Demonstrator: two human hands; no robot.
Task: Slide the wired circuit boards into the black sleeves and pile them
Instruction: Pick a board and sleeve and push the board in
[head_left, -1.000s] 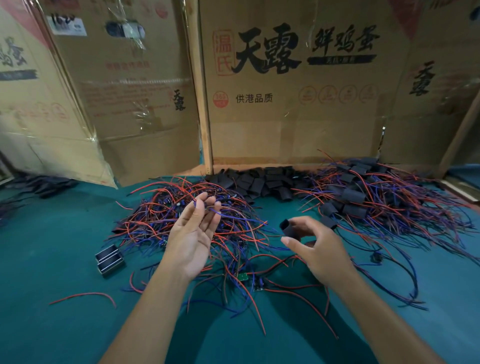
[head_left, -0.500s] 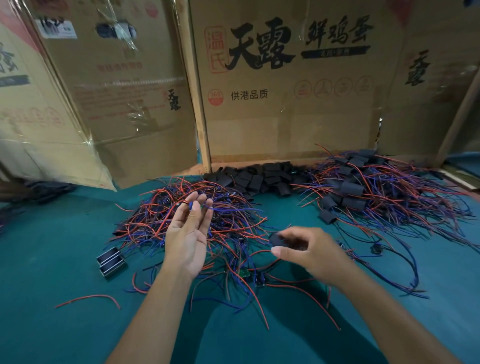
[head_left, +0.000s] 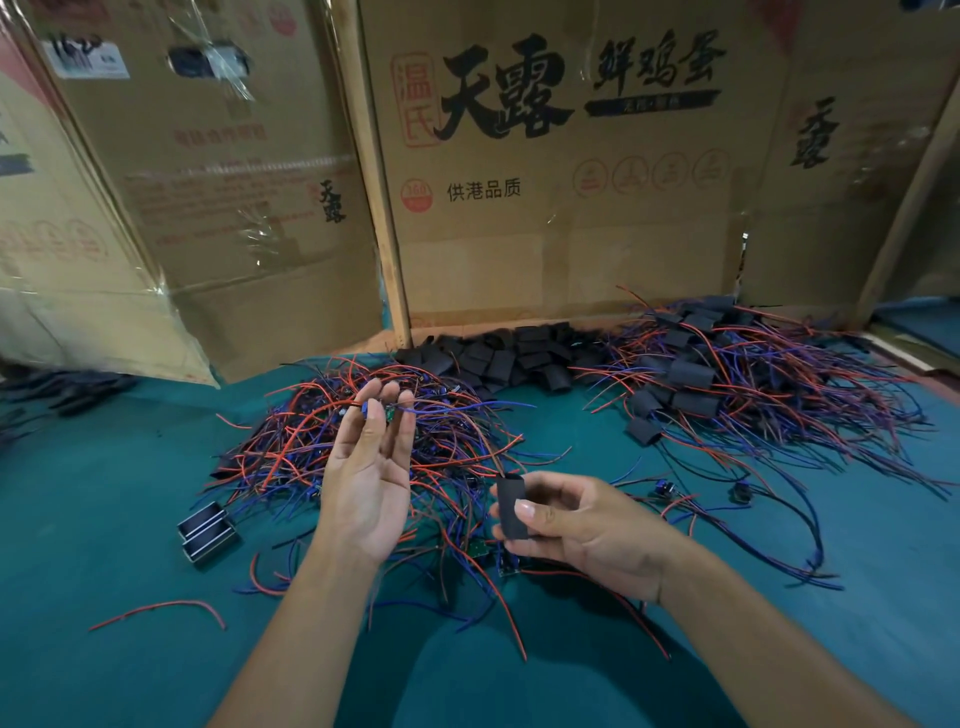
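My left hand (head_left: 366, 483) is raised palm up over a tangle of red and blue wired boards (head_left: 322, 441). Its fingertips pinch a small wired circuit board (head_left: 375, 410) with a red and a blue lead. My right hand (head_left: 576, 525) pinches a flat black sleeve (head_left: 510, 506) between thumb and fingers, held upright just right of the left hand. Empty black sleeves (head_left: 511, 356) lie heaped by the cardboard wall. A pile of sleeved boards (head_left: 727, 379) with trailing wires lies at the right.
Cardboard walls (head_left: 545, 218) stand behind the green table (head_left: 104, 519). Two small black blocks (head_left: 205, 530) lie left of the wires. A loose red wire (head_left: 161, 610) lies at the front left. Bare green boards (head_left: 480, 551) lie under my hands.
My right hand has drawn nearer and turned the black sleeve upright. The left hand has lifted slightly, still pinching the board at its fingertips.
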